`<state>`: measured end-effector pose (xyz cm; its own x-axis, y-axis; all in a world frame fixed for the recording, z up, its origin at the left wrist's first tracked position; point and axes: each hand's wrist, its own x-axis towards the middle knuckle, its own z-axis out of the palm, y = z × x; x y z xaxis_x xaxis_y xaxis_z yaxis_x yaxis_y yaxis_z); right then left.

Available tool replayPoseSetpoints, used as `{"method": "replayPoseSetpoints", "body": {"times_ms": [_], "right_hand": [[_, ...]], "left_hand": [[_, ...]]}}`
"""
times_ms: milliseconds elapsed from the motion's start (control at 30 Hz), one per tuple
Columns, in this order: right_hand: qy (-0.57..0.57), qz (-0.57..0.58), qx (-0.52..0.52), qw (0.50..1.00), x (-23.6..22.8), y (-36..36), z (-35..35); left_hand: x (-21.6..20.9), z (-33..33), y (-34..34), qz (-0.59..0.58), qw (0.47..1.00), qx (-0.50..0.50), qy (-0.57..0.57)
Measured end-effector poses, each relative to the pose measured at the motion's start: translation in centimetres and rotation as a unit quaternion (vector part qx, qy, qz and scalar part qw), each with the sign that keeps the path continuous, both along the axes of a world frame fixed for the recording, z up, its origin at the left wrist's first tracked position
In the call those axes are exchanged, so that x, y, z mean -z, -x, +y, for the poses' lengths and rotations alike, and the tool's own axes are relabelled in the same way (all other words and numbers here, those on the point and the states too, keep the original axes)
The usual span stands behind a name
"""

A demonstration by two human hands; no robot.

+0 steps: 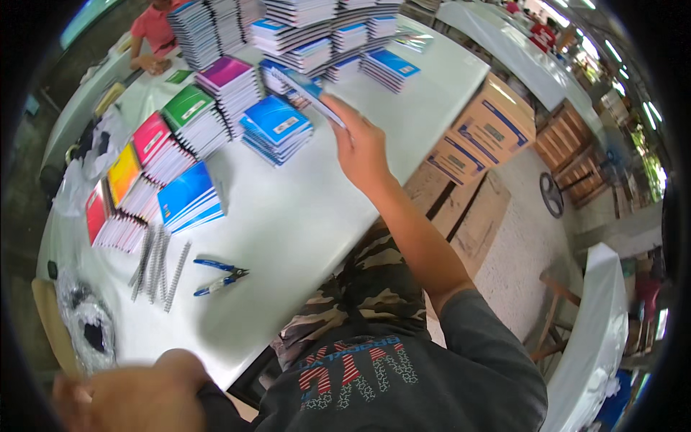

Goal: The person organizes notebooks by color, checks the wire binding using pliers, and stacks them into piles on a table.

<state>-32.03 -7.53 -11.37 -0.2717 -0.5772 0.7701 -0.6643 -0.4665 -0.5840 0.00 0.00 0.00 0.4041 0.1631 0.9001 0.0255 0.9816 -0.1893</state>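
Observation:
Reaching across the white table, my right hand [358,144] grips the edge of a spiral notebook [311,85] with a blue cover, tilted on edge beside the tall stacks. Just left of it lies a small pile of blue notebooks [276,121]. At the lower left my left hand [133,396] is smeared by motion, so its fingers cannot be made out. Nearest to it on the table are blue-handled pliers [216,277] and several loose metal spiral coils [160,268]. Fanned blue booklets [190,198] lie above the pliers.
Stacks of red [151,140], yellow [125,175], green [190,106] and purple notebooks [224,72] line the table's left side. Tall notebook stacks [295,32] stand at the back. Another person [155,36] sits there. Cardboard boxes [489,129] stand beyond the right edge.

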Motion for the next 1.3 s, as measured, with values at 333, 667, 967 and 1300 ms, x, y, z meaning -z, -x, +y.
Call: {"method": "replayPoseSetpoints", "body": {"times_ms": [333,667,967,1300], "right_hand": [[-0.317,0.293,-0.005,0.902,6.0,-3.8,-7.3],[-0.317,-0.377,-0.336,0.803,6.7,-7.2,2.8],[-0.331,-0.451,-0.441,0.702,8.2,-5.3,4.5],[-0.316,-0.200,-0.444,0.814,8.9,-5.5,5.9]], "left_hand": [[10.0,-6.9,4.5,-0.379,0.811,-0.269,-0.355],[16.4,-14.1,1.1,-0.599,0.604,-0.360,-0.384],[14.0,-2.9,5.3,-0.539,0.697,-0.340,-0.329],[17.9,-8.8,-3.0,-0.474,0.597,-0.406,-0.505]]}}
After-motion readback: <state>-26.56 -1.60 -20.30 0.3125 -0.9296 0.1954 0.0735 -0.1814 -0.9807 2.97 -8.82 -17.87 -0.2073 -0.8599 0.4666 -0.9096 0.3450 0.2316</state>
